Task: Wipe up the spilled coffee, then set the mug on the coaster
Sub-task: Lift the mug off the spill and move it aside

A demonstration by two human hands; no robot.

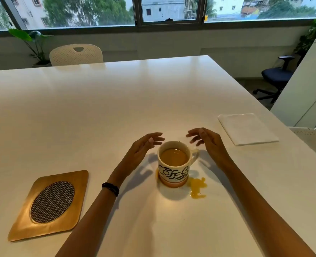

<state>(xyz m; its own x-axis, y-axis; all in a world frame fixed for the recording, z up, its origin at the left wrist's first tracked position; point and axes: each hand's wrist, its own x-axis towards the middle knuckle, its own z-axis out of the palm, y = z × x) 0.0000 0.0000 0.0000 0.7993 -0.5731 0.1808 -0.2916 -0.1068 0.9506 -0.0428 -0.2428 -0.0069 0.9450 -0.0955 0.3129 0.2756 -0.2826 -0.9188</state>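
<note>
A cream mug [174,174] with black lettering stands on the white table [97,108], holding milky coffee, its handle pointing right. A small orange-brown coffee spill [197,188] lies on the table just right of the mug's base, and a thin ring of coffee edges the base on the left. My left hand [142,151] hovers to the left of the mug, fingers apart, holding nothing. My right hand [207,142] hovers to the right and behind it, also open. A folded white napkin [247,128] lies to the right. The square wooden coaster [49,204] with a woven oval centre lies at the left front.
A white perforated chair [76,54] stands at the table's far side, with a potted plant [33,43] to its left. A dark office chair [276,78] and a white cabinet [305,86] stand off the table's right edge. Windows run along the back wall.
</note>
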